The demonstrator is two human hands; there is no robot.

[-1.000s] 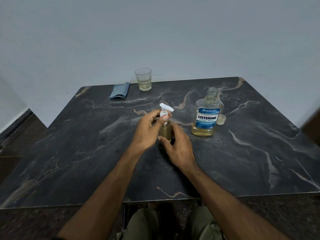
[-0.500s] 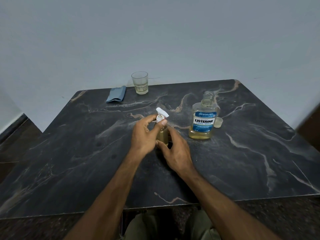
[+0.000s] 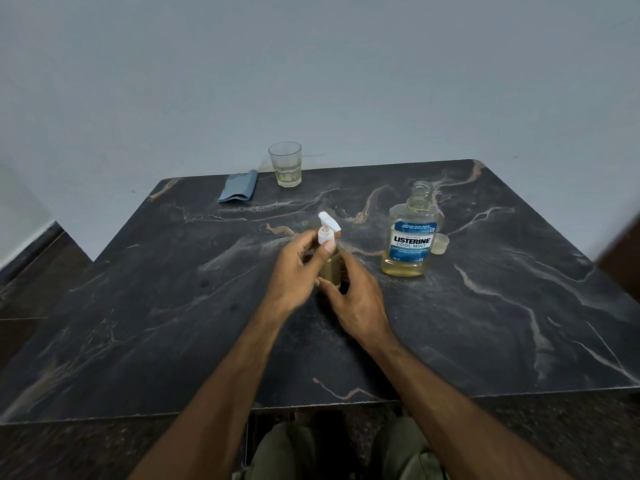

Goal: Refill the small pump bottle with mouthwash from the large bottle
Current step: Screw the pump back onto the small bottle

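The small pump bottle (image 3: 330, 266) stands upright mid-table, amber liquid inside, its white pump head (image 3: 328, 229) on top. My left hand (image 3: 298, 271) pinches the white collar of the pump with thumb and fingers. My right hand (image 3: 356, 296) wraps the bottle's lower body from the right. To the right stands the large mouthwash bottle (image 3: 412, 237), uncapped, blue label, a low level of yellow liquid. Its clear cap (image 3: 440, 244) lies just behind its right side.
The dark marble table (image 3: 502, 323) meets a grey wall at its far edge. A drinking glass (image 3: 285, 164) with a little pale liquid and a folded blue cloth (image 3: 239, 191) sit near the far edge. My knees show under the near edge.
My left hand has turned on the pump collar and the pump nozzle now points further to the right. The view has shifted slightly. My right hand stays on the bottle.
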